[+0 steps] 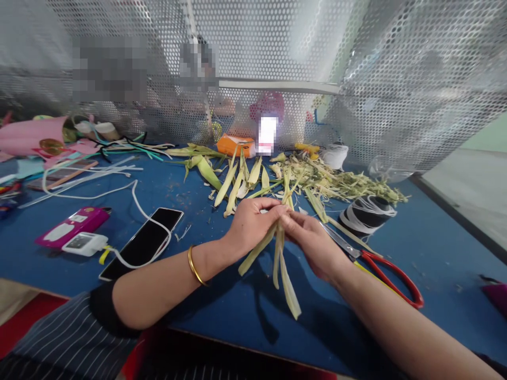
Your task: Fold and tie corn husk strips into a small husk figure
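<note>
Both my hands meet in the middle over the blue table, closed around a bundle of pale corn husk strips [288, 285]. My left hand [253, 221] pinches the bundle from the left with thumb and fingers. From the right, my right hand [311, 237] grips the same husks, its thumb close to the left one. Several strips hang down below the hands, and shorter ends stick up above. Scissors with red handles [390, 272] lie beside my right hand, partly behind the forearm. Loose corn husks [227, 184] lie just beyond my hands.
A black spool with white cord [366, 216] stands at right. Shredded husks [340, 179] are heaped behind it. On the left lie a phone [146, 240], a white cable [137, 195], a power bank [85, 244] and a magenta packet [71, 227]. A lit screen [267, 134] stands against the perforated partition [269, 47].
</note>
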Motion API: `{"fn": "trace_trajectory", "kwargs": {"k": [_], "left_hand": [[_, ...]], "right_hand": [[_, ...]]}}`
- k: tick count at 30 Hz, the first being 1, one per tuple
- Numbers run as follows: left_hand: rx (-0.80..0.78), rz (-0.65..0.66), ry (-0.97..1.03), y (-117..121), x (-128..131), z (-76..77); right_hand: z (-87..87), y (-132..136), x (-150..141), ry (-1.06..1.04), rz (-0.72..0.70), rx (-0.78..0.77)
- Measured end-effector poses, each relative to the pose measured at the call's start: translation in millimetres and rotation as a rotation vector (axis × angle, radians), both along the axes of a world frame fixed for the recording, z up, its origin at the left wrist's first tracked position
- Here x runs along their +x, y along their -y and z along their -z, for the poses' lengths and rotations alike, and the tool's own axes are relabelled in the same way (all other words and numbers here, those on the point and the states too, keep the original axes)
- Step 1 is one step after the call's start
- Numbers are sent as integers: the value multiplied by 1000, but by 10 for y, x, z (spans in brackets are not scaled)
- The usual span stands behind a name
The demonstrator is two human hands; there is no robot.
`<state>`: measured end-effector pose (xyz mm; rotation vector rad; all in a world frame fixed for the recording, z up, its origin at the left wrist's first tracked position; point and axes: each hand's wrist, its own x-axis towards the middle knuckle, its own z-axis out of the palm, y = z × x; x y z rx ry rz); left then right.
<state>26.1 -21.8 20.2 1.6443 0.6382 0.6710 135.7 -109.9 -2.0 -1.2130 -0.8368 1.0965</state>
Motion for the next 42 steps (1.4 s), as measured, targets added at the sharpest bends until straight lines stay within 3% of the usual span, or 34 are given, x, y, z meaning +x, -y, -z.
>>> {"fn": "trace_trajectory", "kwargs": {"k": [3, 10, 13, 16, 22, 29, 34, 38, 39, 42], "left_hand": [[-36, -67, 23, -6, 1, -28], [-687, -61, 219, -56, 40, -21], [-861, -49, 274, -81, 50, -16], [-961, -87, 313, -83, 50, -32], [-966, -7, 357, -66, 31, -36], [-941, -16, 341, -113, 45, -18], [-882, -44, 442, -223, 9, -162], [-761, -137, 625, -316, -86, -285], [-754, -150, 637, -322, -112, -282], [-818, -112, 505, -281, -160, -177]], "right_hand": [[32, 48, -170, -123, -101, -74], [46, 72, -280, -360, -114, -138], [102, 36, -258, -334, -141, -155], [191, 5, -257, -131, -90, -114], [233, 33, -247, 658, -50, -11], [86, 78, -278, 1418, -148, -274], [-103, 161, -333, 1529, -213, -288], [-376, 319, -111, 1412, -462, -124], [-439, 360, 7, 1439, -357, -116], [-558, 441, 461, 1727, 502, -261]]}}
